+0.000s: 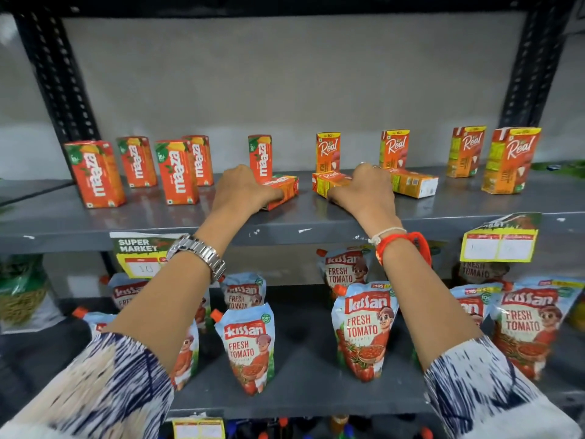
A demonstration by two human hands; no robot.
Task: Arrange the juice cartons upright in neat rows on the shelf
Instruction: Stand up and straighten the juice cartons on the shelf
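Juice cartons lie toppled in the middle of the grey shelf, and I have a hand on two of them: my left hand is curled over a fallen Maaza carton, my right hand over a fallen Real carton. Both hands look closed on their cartons, though the fingertips are hidden behind the knuckles. A third fallen Real carton lies just beyond my right hand, untouched. To do this well, I would tip each carton up about its base edge, pressing gently so the soft walls don't buckle, and set it in front of the upright Maaza carton and upright Real carton standing behind. Each fallen carton's long axis runs roughly left to right along the shelf; which end is the top I cannot tell.
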